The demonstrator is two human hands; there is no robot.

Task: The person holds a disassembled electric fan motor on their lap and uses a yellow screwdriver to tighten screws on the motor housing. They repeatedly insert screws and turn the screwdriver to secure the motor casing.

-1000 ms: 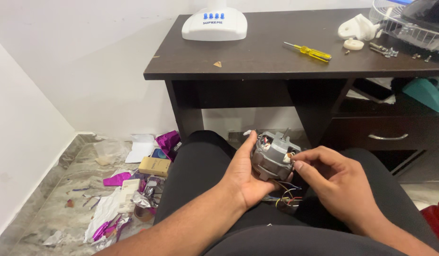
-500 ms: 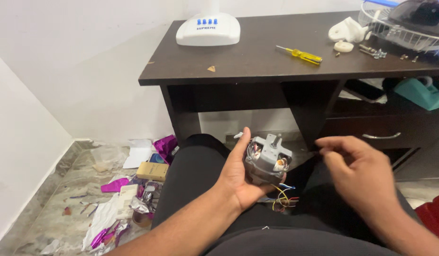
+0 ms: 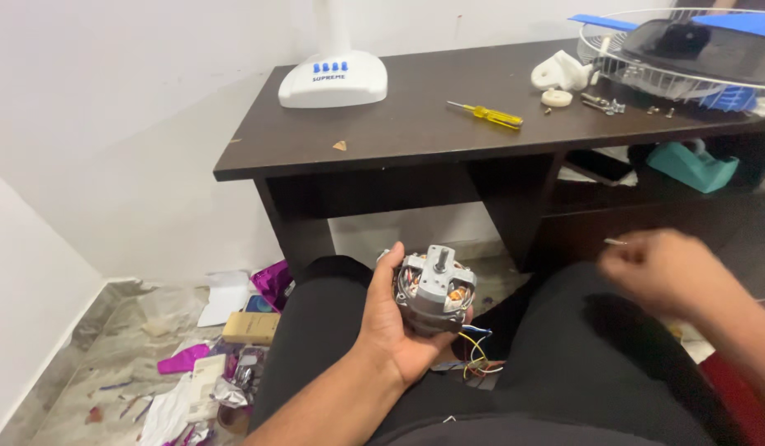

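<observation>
My left hand grips a small grey electric motor over my lap, shaft end facing up, copper windings showing. Coloured wires hang from under the motor onto my black trousers. My right hand is blurred, raised to the right of the motor and apart from it. Its fingers are pinched on a small thin metal piece that sticks out to the left.
A dark wooden desk stands ahead with a white fan base, a yellow screwdriver, a white plastic part, loose screws and a wire fan guard. A teal tape dispenser sits on its shelf. Wrappers and scraps litter the floor at left.
My right hand has left the motor and moved up and to the right with a small piece pinched in it. The left hand keeps its hold on the motor.
</observation>
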